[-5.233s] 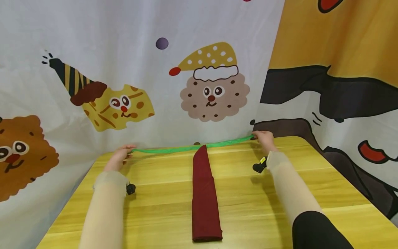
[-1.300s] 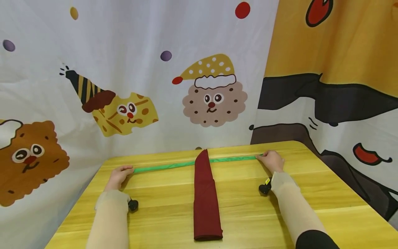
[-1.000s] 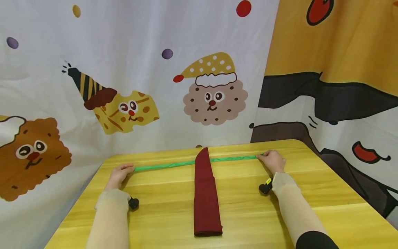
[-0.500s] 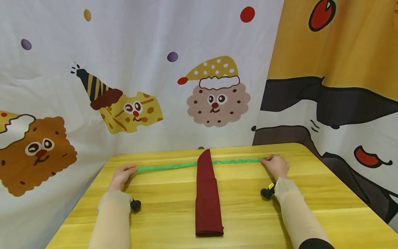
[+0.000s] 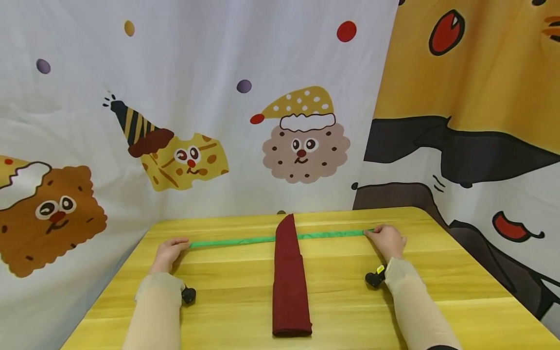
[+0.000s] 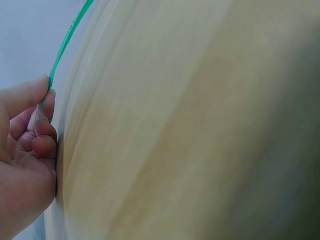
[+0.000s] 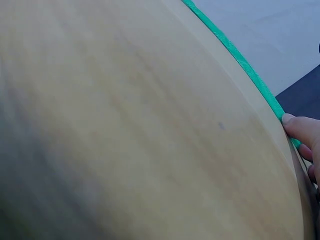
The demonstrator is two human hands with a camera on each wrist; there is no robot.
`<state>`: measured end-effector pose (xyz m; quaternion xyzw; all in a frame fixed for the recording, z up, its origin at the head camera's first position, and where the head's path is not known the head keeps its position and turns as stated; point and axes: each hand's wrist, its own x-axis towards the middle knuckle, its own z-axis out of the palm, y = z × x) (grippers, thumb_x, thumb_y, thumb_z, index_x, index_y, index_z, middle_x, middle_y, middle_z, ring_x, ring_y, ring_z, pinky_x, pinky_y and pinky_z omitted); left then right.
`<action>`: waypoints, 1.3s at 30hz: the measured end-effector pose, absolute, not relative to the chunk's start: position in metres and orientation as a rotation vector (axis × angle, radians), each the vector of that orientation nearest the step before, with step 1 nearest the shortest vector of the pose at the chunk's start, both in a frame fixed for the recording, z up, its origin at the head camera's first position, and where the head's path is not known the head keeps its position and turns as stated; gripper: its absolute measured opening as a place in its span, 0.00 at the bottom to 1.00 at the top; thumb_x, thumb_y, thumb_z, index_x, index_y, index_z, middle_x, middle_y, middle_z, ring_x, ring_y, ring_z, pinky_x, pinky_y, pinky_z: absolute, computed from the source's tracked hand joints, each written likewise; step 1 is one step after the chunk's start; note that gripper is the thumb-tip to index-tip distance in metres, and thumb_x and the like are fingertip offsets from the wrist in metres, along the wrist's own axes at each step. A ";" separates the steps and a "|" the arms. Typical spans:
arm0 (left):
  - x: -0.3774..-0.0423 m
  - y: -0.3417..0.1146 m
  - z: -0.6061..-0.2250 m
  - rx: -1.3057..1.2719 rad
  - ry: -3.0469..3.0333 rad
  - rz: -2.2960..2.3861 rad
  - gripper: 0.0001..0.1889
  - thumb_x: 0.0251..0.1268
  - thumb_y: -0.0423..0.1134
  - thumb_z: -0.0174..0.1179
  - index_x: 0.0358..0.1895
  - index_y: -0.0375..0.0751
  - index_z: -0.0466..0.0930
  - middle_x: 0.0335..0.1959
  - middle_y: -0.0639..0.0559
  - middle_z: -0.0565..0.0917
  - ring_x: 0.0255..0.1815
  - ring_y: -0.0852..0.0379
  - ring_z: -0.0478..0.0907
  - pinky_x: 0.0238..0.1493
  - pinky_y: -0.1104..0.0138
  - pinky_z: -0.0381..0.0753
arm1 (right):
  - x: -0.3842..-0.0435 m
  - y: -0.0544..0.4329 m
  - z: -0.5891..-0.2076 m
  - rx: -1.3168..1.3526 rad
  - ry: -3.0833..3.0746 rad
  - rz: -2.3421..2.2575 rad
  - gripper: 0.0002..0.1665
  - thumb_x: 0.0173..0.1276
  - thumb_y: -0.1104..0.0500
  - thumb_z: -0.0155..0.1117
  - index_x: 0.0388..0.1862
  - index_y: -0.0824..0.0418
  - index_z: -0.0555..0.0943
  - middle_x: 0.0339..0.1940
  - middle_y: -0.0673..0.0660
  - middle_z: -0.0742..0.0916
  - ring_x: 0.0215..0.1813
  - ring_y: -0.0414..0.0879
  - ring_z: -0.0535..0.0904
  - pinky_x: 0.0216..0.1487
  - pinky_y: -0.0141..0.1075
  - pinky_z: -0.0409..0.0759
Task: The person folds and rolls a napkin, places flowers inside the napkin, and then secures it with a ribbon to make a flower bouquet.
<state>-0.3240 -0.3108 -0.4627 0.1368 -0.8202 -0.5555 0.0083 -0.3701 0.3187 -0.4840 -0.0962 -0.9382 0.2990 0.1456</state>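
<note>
A narrow folded dark red cloth (image 5: 292, 287) lies lengthwise on the table, its slanted tip at the far end. Crossing it near that tip is a thin green ribbon (image 5: 232, 241), whose middle is hidden beneath the cloth. My left hand (image 5: 168, 253) pinches the ribbon's left end between thumb and fingers, just over the table. At the other side my right hand (image 5: 387, 240) pinches it near its right end. Both wrist views show the stretch of ribbon (image 6: 65, 45) leading away from the fingertips; in the right wrist view the right hand (image 7: 306, 137) is partly cut off.
The wooden table (image 5: 227, 301) ends at the back against a white curtain (image 5: 197, 63) printed with cartoon figures. A yellow and black printed part of the curtain (image 5: 472, 78) hangs on the right. Small black wrist cameras (image 5: 189, 295) sit below both hands.
Compared with the earliest frame, both hands have drawn the ribbon nearer to me, from the cloth's tip to a place under it. Over the last second the hands stay nearly still while the view shifts slightly.
</note>
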 end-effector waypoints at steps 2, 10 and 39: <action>-0.323 -0.312 -0.464 0.426 -2.568 -1.727 0.24 0.72 0.41 0.54 0.65 0.29 0.69 0.63 0.31 0.68 0.50 0.44 0.70 0.48 0.58 0.70 | -0.369 0.319 -0.486 -0.278 -2.701 0.866 0.23 0.63 0.43 0.67 0.36 0.64 0.83 0.37 0.62 0.86 0.41 0.58 0.77 0.48 0.61 0.57; -0.324 -0.312 -0.460 0.443 -2.558 -1.746 0.25 0.71 0.42 0.55 0.65 0.29 0.70 0.66 0.31 0.66 0.56 0.41 0.67 0.53 0.57 0.69 | -0.365 0.318 -0.488 -0.289 -2.673 0.873 0.22 0.63 0.44 0.67 0.33 0.63 0.82 0.36 0.62 0.85 0.39 0.59 0.77 0.46 0.60 0.58; -0.303 -0.306 -0.456 0.554 -2.411 -1.942 0.24 0.71 0.39 0.56 0.66 0.31 0.69 0.35 0.55 0.77 0.28 0.60 0.71 0.28 0.70 0.73 | -0.347 0.317 -0.480 -0.320 -2.692 0.864 0.24 0.63 0.43 0.67 0.33 0.65 0.83 0.35 0.63 0.86 0.39 0.59 0.77 0.48 0.61 0.57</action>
